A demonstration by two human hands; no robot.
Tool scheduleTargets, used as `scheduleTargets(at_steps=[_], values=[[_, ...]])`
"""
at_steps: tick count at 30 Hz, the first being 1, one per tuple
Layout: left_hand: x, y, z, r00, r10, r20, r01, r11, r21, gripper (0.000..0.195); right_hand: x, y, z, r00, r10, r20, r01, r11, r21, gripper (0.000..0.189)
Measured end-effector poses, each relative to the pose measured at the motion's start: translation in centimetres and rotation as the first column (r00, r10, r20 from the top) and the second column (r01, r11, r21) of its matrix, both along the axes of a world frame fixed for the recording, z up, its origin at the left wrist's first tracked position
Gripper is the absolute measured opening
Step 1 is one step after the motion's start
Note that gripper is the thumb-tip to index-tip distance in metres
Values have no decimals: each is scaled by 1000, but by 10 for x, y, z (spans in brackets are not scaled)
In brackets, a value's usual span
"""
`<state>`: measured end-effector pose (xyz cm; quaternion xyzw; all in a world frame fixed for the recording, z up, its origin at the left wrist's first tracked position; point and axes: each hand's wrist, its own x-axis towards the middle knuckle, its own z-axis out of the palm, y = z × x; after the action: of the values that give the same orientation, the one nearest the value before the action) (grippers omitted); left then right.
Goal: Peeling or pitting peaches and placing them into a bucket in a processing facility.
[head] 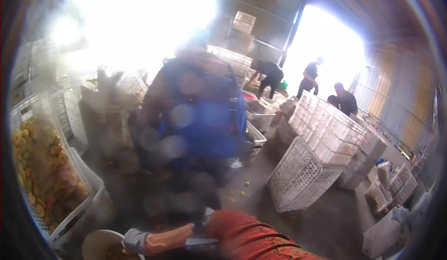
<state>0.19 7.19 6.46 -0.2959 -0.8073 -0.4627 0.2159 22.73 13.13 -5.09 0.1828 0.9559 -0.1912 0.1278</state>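
My right hand (135,242), in a grey glove, is at the rim of a white round bucket (97,243) at the bottom left. Its fingers are hard to make out, so whether it grips the rim or something inside cannot be told. Small brownish pieces (120,252) lie in the bucket. A red patterned sleeve (244,230) covers the upper part of this arm, and a dark device is strapped near the sleeve's cuff. My left hand is out of view. Left of the bucket stands a large white plastic crate (75,213) full of yellow, green and orange fruit-like pieces (45,155).
A person in blue (206,120) is close in front, blurred. White perforated crates (297,176) are stacked to the right. Small yellowish pieces (242,193) lie on the floor. Several people (270,73) are farther back near a bright doorway (324,40). Glare washes out the upper left.
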Motion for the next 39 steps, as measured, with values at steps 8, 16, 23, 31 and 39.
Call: scheduleTargets(at_steps=[8,16,23,31,39], values=[[-44,-55,3,957,258,-131,-249,965,76,33,-1,3,74,999,-53,5,53,985,-165,26],[-80,-72,2,905,396,-153,-379,916,131,32,-87,72,176,820,372,-435,-107,846,522,15],[-87,-82,-16,956,293,18,-293,953,75,32,-257,178,255,789,436,-433,20,686,727,14],[-88,-98,-36,947,89,310,-118,990,76,31,-405,212,252,898,240,-370,107,695,711,13],[-103,-92,-41,899,-7,438,-52,991,123,31,-423,213,241,915,209,-344,110,692,713,13]])
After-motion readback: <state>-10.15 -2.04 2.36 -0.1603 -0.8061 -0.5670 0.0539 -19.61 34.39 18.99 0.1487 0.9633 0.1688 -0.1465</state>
